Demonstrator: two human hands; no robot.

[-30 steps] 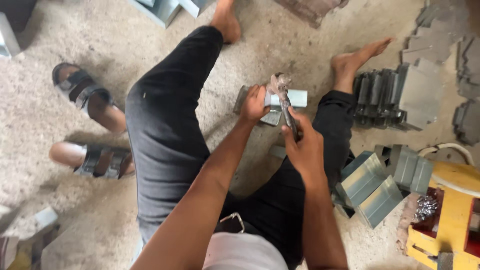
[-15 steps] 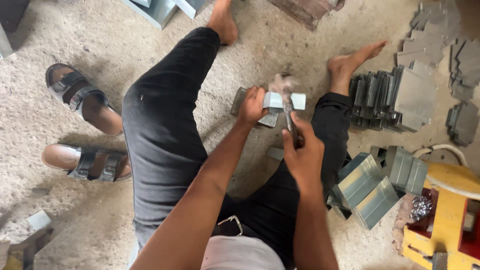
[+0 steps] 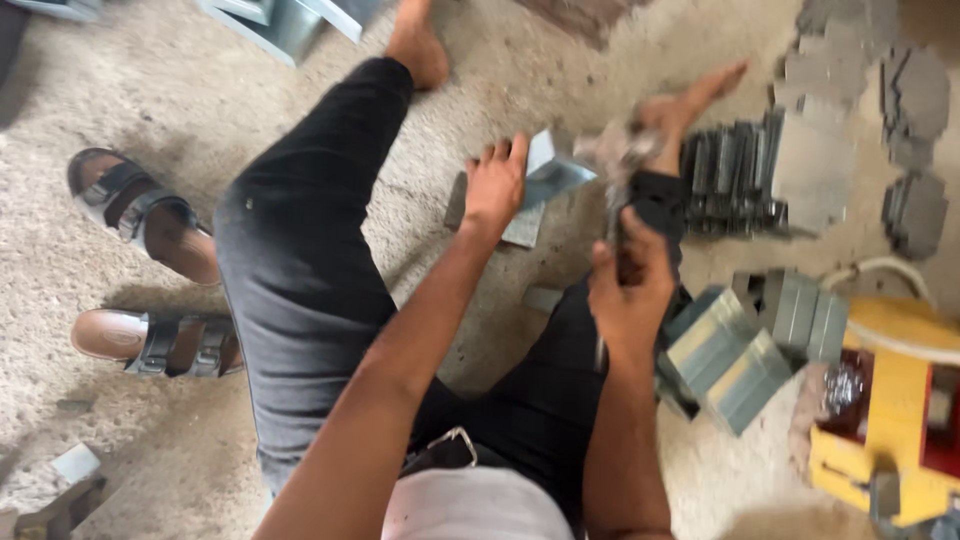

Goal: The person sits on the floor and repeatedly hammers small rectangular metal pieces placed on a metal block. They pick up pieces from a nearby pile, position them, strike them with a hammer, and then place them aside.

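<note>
I sit on a rough concrete floor with my legs spread. My left hand (image 3: pixel 497 185) presses a small folded grey sheet-metal piece (image 3: pixel 552 178) down between my legs, on top of a flat metal piece (image 3: pixel 525 228). My right hand (image 3: pixel 630 275) grips the handle of a hammer (image 3: pixel 612 160), whose blurred head is up just right of the folded piece.
A row of stacked grey metal pieces (image 3: pixel 735 175) stands by my right foot. More folded pieces (image 3: pixel 730 355) lie by my right knee. Flat cut plates (image 3: pixel 915 100) lie at the far right. A yellow box (image 3: pixel 890 420) sits at the lower right. Two sandals (image 3: pixel 145 215) lie left.
My left hand has opened flatter over the metal piece and lowered it to the floor. The hammer head has swung to the right and is blurred. The view has shifted a little.
</note>
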